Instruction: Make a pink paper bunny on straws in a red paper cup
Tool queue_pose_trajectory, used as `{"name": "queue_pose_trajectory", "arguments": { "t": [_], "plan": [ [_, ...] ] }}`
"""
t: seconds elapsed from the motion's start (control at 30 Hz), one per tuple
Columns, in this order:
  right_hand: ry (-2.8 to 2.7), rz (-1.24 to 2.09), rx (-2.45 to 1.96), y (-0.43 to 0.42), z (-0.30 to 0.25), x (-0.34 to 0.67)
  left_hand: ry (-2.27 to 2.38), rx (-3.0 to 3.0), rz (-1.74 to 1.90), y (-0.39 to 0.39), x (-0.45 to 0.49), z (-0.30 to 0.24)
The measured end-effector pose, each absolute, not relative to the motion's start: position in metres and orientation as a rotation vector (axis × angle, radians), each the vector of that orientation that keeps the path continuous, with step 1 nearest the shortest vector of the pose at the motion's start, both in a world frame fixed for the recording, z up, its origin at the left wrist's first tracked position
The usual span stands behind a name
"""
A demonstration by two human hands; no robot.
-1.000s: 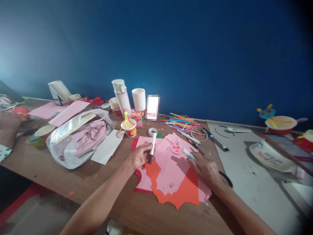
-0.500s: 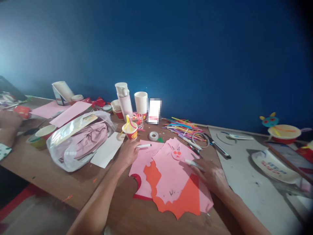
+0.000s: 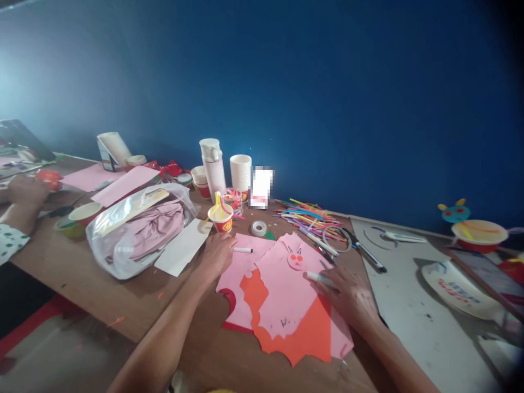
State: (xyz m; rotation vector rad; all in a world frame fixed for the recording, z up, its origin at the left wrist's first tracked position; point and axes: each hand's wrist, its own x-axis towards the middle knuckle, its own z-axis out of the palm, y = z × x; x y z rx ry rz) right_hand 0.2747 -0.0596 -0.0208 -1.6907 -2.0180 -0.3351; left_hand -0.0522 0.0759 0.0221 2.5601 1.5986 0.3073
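My left hand (image 3: 218,254) rests on the brown table at the left edge of the pink paper (image 3: 286,284) and holds a white marker (image 3: 243,250) that lies flat on the sheet, black tip pointing right. My right hand (image 3: 347,295) lies on the right side of the pink paper and grips a white glue stick (image 3: 320,278) pointing left. A small pink cut-out face with red eyes (image 3: 295,258) sits on the paper above it. Orange paper (image 3: 303,333) lies under the pink sheet.
A tape roll (image 3: 258,227), a red paper cup (image 3: 221,218), a white bottle (image 3: 213,168), stacked cups (image 3: 240,173), coloured straws (image 3: 307,215) and a filled plastic bag (image 3: 139,229) crowd the far side. Another person's hand (image 3: 24,191) works at the left. Paper plates (image 3: 462,281) lie right.
My left hand has moved left and laid the marker down flat from upright. The right hand with the glue stick has shifted slightly. The camera has panned a little left.
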Motion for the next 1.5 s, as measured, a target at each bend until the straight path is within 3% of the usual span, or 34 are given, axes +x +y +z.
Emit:
{"name": "queue_pose_trajectory", "arguments": {
  "t": [0.2, 0.33, 0.57, 1.0, 1.07, 1.3, 1.5],
  "plan": [
    [-2.022, -0.393, -1.760, -0.057, -0.027, 0.282, 1.385, 2.523, 0.668, 0.053, -0.030, 0.028],
    [-2.009, -0.368, -1.900, -0.057, -0.029, 0.283, 1.201, 2.515, 0.511, 0.037, -0.011, 0.017],
    [-2.012, -0.369, -1.962, -0.059, -0.023, 0.279, 1.337, 2.540, 0.365, 0.036, -0.004, 0.011],
    [-2.130, -0.422, -1.784, -0.059, -0.027, 0.279, 1.342, 2.473, 0.451, 0.035, -0.007, 0.016],
    [-2.130, -0.445, -1.758, -0.059, -0.025, 0.279, 1.350, 2.445, 0.527, 0.043, -0.016, 0.026],
    [-2.092, -0.407, -1.812, -0.057, -0.027, 0.277, 1.610, 2.140, 1.357, 0.103, -0.074, 0.071],
    [-2.068, -0.393, -1.880, -0.057, -0.024, 0.274, 1.655, 1.861, 1.414, 0.157, -0.087, 0.076]
  ]
}}
